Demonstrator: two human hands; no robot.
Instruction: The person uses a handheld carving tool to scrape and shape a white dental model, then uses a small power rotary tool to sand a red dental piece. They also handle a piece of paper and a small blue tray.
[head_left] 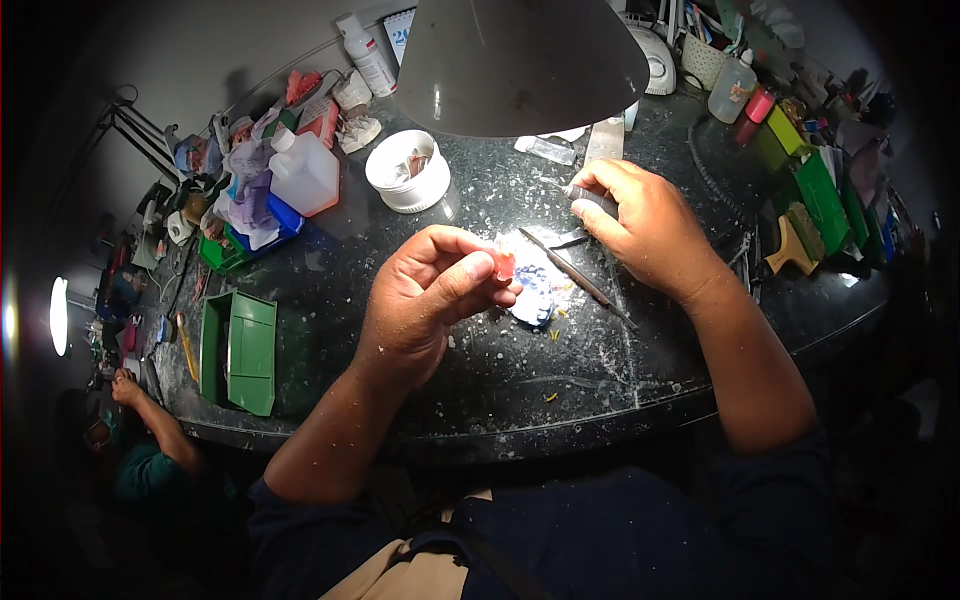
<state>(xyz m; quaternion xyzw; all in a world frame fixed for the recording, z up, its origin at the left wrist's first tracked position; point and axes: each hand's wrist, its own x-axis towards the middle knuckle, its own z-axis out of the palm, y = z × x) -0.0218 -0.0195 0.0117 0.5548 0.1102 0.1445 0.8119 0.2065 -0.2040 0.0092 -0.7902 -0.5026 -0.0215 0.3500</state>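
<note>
the left hand [420, 300] held a small pink piece [505, 264] above the dark worktop [480, 370], with thumb and fingers pinched together on it. the right hand [645, 225] was closed around a small dark tool [592, 197], near the white bowl [408, 170]. a thin metal instrument [575, 275] lay on the worktop between the hands, beside a green tray [240, 350] further left.

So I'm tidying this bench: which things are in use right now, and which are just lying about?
In use:
left hand pinching a small pink piece
right hand on a small dark tool

Lying about:
thin metal instrument
white round container
green tray
white jug
</note>
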